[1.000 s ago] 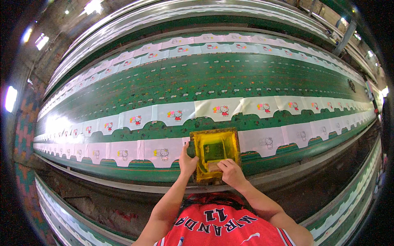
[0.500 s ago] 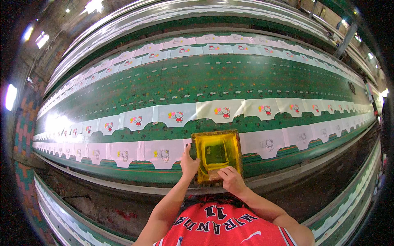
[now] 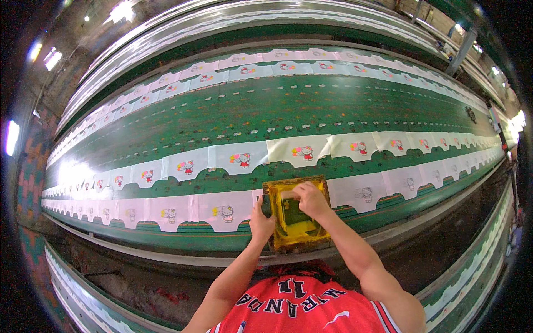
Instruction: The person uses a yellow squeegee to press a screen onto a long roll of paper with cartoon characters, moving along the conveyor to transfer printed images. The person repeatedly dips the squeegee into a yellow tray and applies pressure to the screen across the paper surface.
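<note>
A square printing screen [image 3: 280, 242] with a dark rim and yellow-stained mesh lies on the nearer row of pale fabric pieces. My left hand [image 3: 262, 225] is closed on its left edge, thumb against the rim. Inside the frame, my right hand [image 3: 312, 198] grips a small light-coloured squeegee [image 3: 289, 194] near the far side. Yellow ink [image 3: 302, 228] lies across the near part of the mesh. Left of the screen, a pink fabric piece [image 3: 205, 204] bears a cartoon cat print with yellow beside it; to the right, another piece [image 3: 347, 191] has only a grey outline.
The long green table [image 3: 205, 111] runs from left to right. Farther in lies a row of fabric [image 3: 183, 161] with red-coloured cat prints, and more rows line the far edge. A dark aisle [image 3: 161, 272] separates me from another table [image 3: 83, 288] behind.
My right hand and the squeegee have moved from the near side of the screen to its far side. My left hand stays at the left edge.
</note>
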`<state>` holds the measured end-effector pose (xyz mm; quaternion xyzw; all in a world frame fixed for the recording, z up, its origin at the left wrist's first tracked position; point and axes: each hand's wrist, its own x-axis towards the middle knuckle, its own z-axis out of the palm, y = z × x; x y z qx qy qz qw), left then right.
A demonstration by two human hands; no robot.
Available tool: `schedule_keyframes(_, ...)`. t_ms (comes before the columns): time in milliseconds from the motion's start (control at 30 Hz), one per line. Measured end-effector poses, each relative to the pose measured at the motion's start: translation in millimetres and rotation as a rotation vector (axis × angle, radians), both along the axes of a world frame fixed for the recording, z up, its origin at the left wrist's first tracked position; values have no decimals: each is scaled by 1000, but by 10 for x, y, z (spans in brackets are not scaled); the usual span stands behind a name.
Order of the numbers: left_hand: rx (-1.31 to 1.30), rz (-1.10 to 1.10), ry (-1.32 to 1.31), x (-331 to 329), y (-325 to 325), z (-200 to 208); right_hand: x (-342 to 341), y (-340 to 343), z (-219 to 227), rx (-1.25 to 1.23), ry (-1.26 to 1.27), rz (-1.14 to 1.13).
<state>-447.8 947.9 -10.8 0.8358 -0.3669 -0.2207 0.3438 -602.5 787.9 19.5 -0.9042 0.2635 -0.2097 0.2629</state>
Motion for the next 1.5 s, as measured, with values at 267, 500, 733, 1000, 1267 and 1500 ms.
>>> schedule_keyframes(267, -125, 40, 115, -11, 2, 9, -699, 981, 52, -56, 4, 63)
schedule_keyframes(500, -298, 20, 231, -490, -315, -98, -1181, 472, 248, -31, 9, 43)
schedule_keyframes(733, -316, 14, 102, -1727, -1045, -102, -2291, -159, 273, -108, 23, -31)
schedule_keyframes(1000, -217, 55, 115, -2270, -1344, -106, -2922, -447, 14, -81, 13, 14)
schedule_keyframes(1267, -100, 80, 156, -2274, -1369, -29, -2933, -495, 61, -34, -3, 59)
schedule_keyframes(1500, -54, 35, 39, -2289, -1372, -62, -2989, -489, 87, -29, -2, 66)
